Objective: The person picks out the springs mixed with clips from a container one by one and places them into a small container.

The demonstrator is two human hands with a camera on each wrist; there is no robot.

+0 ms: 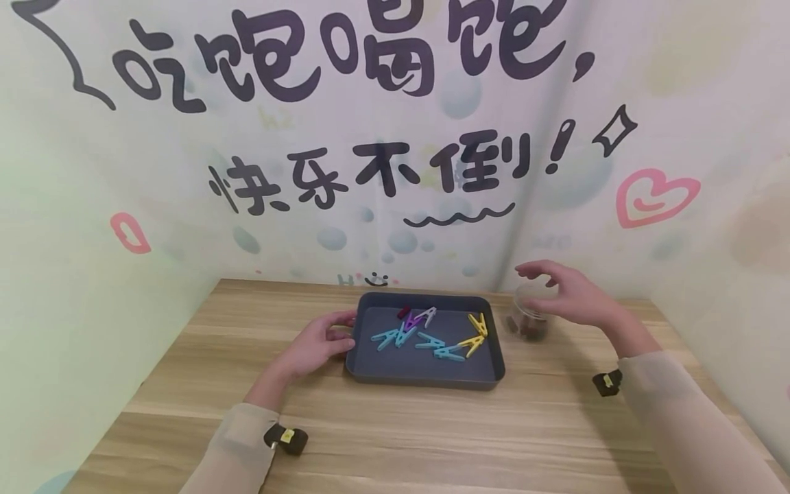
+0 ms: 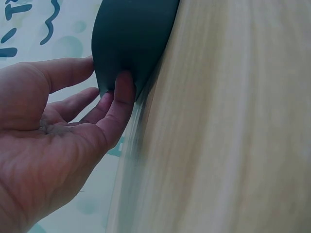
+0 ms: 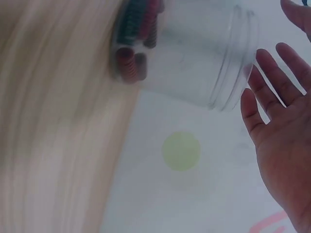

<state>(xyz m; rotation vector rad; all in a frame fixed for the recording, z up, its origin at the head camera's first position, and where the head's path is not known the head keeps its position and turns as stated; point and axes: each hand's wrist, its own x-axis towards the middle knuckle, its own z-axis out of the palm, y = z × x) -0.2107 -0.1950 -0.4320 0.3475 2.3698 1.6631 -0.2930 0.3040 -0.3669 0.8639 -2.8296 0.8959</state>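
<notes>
My left hand (image 1: 316, 346) is at the left side of a dark grey rectangular tray (image 1: 420, 379), its fingers touching the outer wall. In the left wrist view the fingertips rest against the tray's outer side (image 2: 133, 29). In the tray lie several clothespins: light blue (image 1: 430, 340), yellow (image 1: 478, 324), purple (image 1: 412, 321) and white (image 1: 427, 315). A small dark red piece (image 1: 404, 312) is beside them. My right hand (image 1: 577, 295), fingers apart, is at the mouth of a clear jar (image 3: 189, 53). Red and dark green ribbed pieces (image 3: 127, 63) sit in its bottom.
The wooden table (image 1: 395, 439) runs up to a printed white curtain (image 1: 345, 240) at the back, with more pale wall on both sides. The jar stands right of the tray, close to the curtain. A small black device (image 1: 607, 383) is on each wrist.
</notes>
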